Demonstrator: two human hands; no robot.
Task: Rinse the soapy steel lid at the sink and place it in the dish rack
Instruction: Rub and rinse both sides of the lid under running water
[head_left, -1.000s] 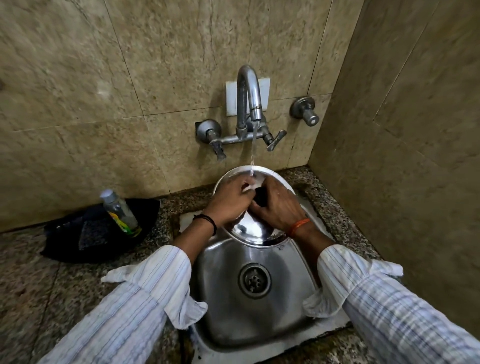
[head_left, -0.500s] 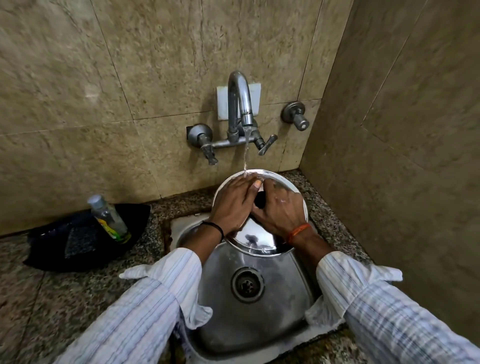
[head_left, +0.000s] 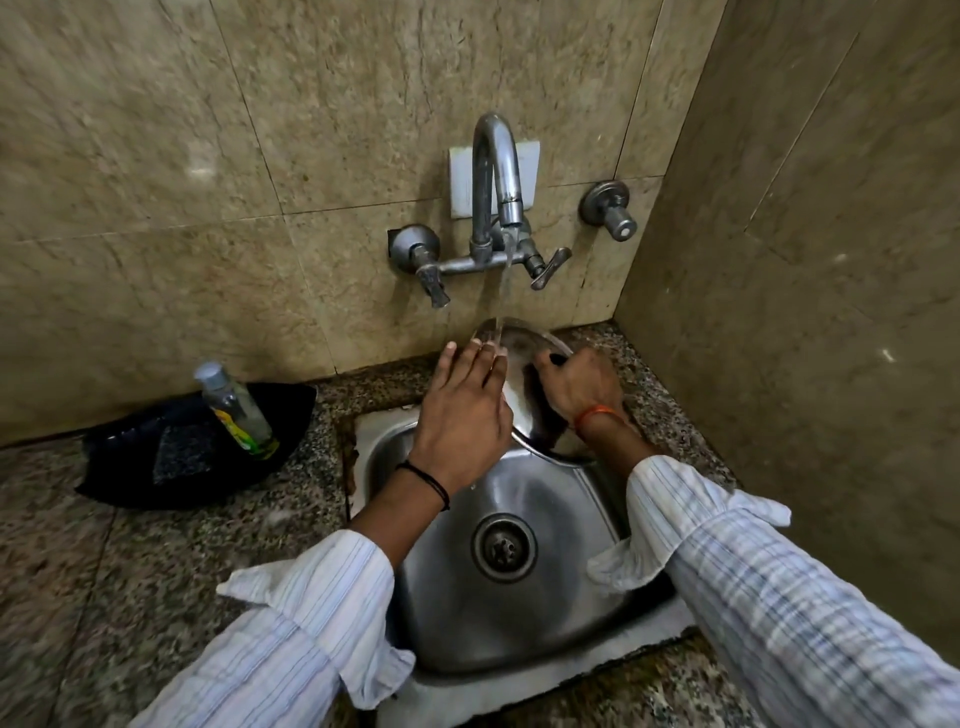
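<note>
While water runs from the tap (head_left: 496, 197), the right hand (head_left: 579, 387) grips the lid (head_left: 519, 345), tilted below the spout over the sink (head_left: 519, 597). Left hand (head_left: 465, 410): fingers straight, rubbing. Turn the lid so every soapy part passes under the stream.

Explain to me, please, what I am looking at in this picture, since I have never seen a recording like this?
No machine here: a head-worn camera looks down at a person's own two hands over a steel sink. The right hand grips a steel lid by its black knob, tilted under the running tap. The left hand lies with straight fingers on the lid, rubbing under the water. On the granite counter to the left, a black tray holds a bottle and a scrub pad. No dish rack shows.
</note>
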